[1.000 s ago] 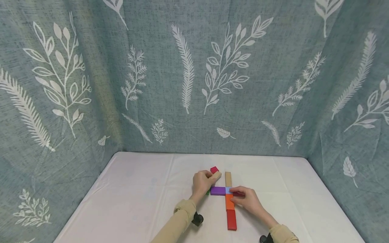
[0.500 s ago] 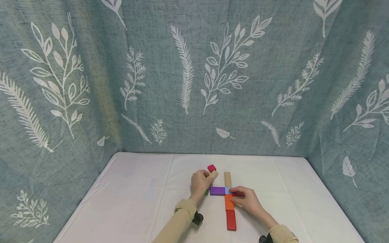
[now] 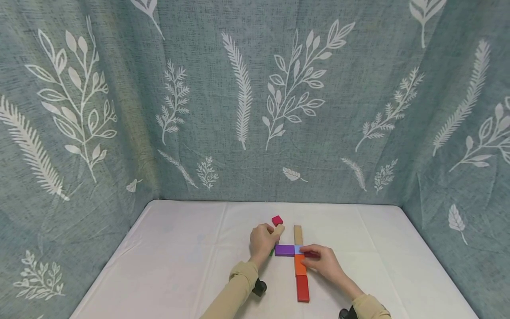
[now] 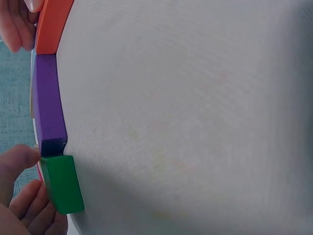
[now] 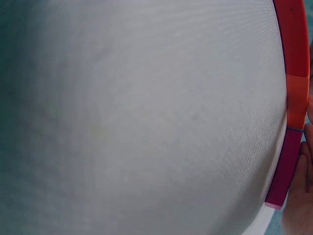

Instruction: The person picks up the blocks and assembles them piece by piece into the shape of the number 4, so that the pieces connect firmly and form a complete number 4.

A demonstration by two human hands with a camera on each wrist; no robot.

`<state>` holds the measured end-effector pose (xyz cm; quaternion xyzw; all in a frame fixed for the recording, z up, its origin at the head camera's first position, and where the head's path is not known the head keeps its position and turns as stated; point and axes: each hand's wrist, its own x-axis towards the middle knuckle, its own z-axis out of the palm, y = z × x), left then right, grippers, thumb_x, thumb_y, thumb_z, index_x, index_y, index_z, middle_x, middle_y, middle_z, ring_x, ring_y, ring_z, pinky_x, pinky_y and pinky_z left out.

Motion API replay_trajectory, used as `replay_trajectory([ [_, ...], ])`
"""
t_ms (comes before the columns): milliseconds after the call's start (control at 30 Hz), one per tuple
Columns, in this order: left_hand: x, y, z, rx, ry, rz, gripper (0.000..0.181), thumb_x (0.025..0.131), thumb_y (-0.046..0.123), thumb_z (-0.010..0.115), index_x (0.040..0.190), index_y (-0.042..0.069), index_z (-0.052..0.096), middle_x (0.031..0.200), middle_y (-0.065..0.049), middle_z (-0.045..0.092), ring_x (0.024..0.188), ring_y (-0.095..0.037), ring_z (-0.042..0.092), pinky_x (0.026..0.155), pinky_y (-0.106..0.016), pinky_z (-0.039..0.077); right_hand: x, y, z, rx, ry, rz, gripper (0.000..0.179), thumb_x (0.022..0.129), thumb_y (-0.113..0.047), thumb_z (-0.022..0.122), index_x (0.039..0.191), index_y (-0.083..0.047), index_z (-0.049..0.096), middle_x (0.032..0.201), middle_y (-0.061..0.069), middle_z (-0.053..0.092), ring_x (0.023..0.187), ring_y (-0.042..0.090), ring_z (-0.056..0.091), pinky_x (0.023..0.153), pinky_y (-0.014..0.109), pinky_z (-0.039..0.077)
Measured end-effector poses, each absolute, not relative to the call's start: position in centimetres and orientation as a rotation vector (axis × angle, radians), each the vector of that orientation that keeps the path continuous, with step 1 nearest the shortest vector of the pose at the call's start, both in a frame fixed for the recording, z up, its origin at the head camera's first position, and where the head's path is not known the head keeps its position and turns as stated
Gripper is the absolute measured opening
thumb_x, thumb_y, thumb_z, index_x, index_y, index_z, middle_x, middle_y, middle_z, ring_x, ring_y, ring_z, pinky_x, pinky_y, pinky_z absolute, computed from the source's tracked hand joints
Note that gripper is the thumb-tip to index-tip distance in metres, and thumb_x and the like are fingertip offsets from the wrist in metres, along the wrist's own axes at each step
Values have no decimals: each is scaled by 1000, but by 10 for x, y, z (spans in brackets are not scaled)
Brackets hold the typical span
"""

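Note:
In the head view, my left hand (image 3: 260, 243) pinches a natural wooden block (image 3: 279, 230), mostly covered by the fingers. Beyond it lies a crimson block (image 3: 277, 219). A green block (image 4: 62, 185) is close beside this hand, its corner near a purple block (image 3: 284, 250). My right hand (image 3: 323, 261) curls over a maroon block (image 5: 285, 169), its fingertips touching a light blue block (image 3: 297, 250) and an orange block (image 3: 300, 266). Blue forms the middle of a cross, with purple left, maroon right, orange in front and another wooden block (image 3: 298, 235) behind.
A red block (image 3: 303, 288) continues the line in front of the orange one. Everything lies on a white-clothed table (image 3: 179, 257). A teal curtain (image 3: 215, 110) with white leaf prints stands behind and at both sides. Black wrist cameras (image 3: 260, 287) hang under the sleeves.
My left hand has shifted slightly left with the wooden block, and the crimson block has moved the same way. The right hand and the cross of blocks look unchanged.

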<state>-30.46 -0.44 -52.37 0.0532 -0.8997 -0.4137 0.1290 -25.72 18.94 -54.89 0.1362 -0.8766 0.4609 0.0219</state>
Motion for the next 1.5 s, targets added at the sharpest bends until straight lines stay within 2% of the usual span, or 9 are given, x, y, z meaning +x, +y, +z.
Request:
replay_trajectory([
  [433,-304,-6,-527,133,-2601,-1157,16,68,12,82,76,5,70,67,-4,66,61,-13,55,55,-27,44,-255,189,-548,423,-2713,1422,30,78,-13,76,107,-7,70,107,8,70,102,26,65,87,33,54],
  [1500,-299,-8,-526,129,-2608,-1126,18,69,14,82,75,5,68,65,-2,64,59,-13,51,53,-24,39,-252,187,-547,402,-2715,1412,30,78,-12,77,107,-8,71,107,8,70,100,25,64,87,35,54],
])
